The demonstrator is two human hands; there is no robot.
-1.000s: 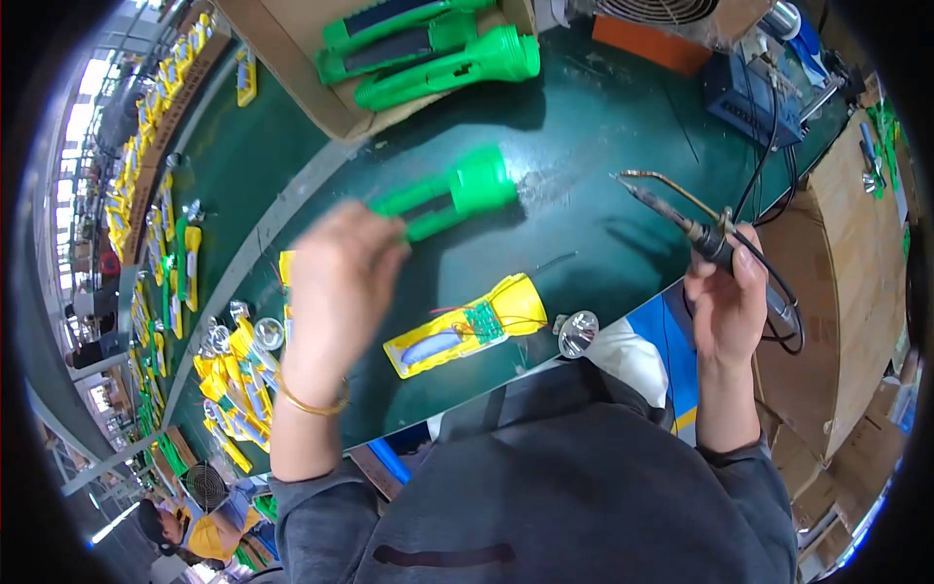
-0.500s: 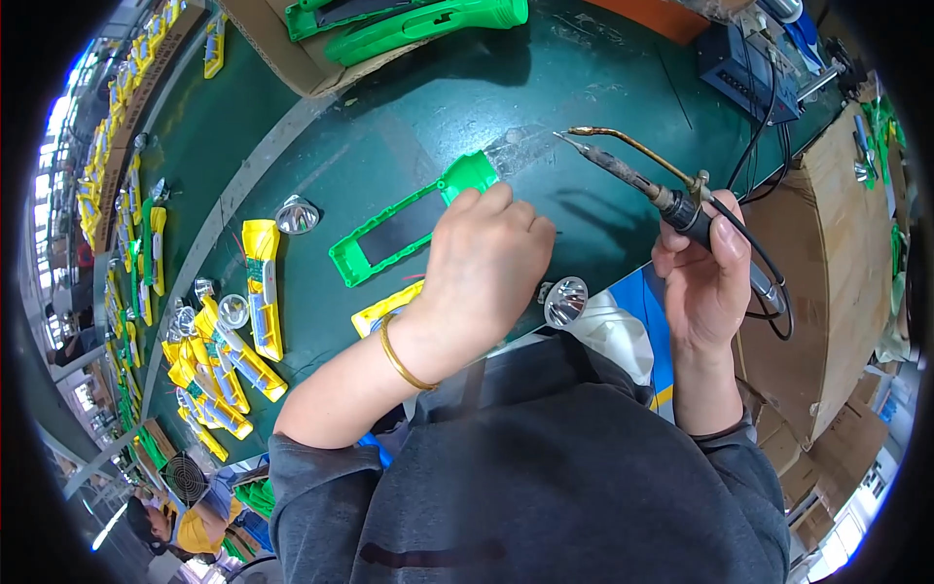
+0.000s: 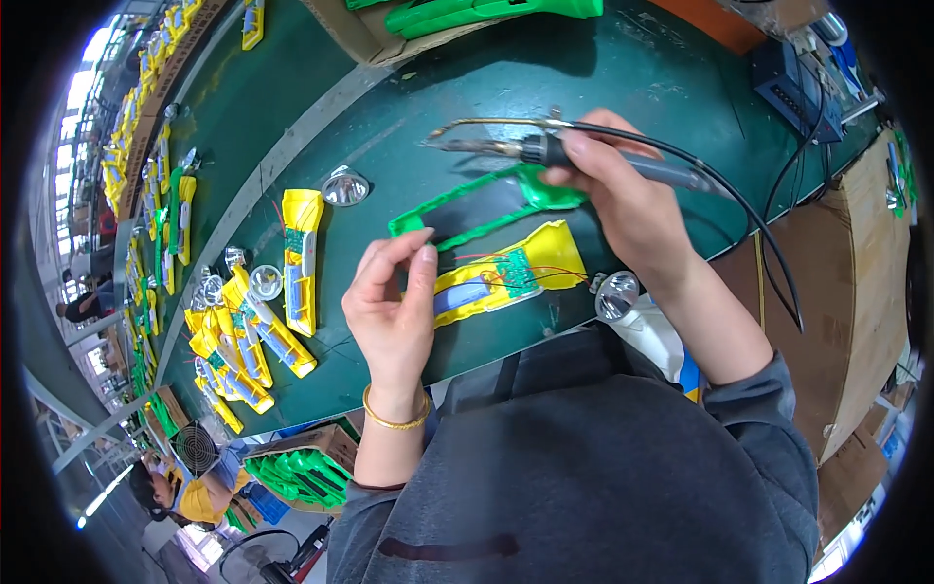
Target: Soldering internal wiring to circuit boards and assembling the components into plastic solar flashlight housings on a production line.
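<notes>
My right hand grips a soldering iron with a thin brass-coloured tube along it. Its tip points left, over the far side of a green plastic casing. At the casing's near-left edge is my left hand, thumb and forefinger pinched together. What lies between those fingertips is too small to make out. A yellow casing rests closer to me, holding a green circuit board, a blue battery and red wires. Beside its right end sits a silver lamp reflector.
Several wired yellow casings lie to the left, with another reflector near them. A cardboard box of green casings stands at the far side. At the far right are a blue soldering station and a large carton. A person works at lower left.
My left hand has moved left and nearer, uncovering the yellow casing. The right hand has brought the iron left over the green casing. The view has shifted, so the table appears farther right.
</notes>
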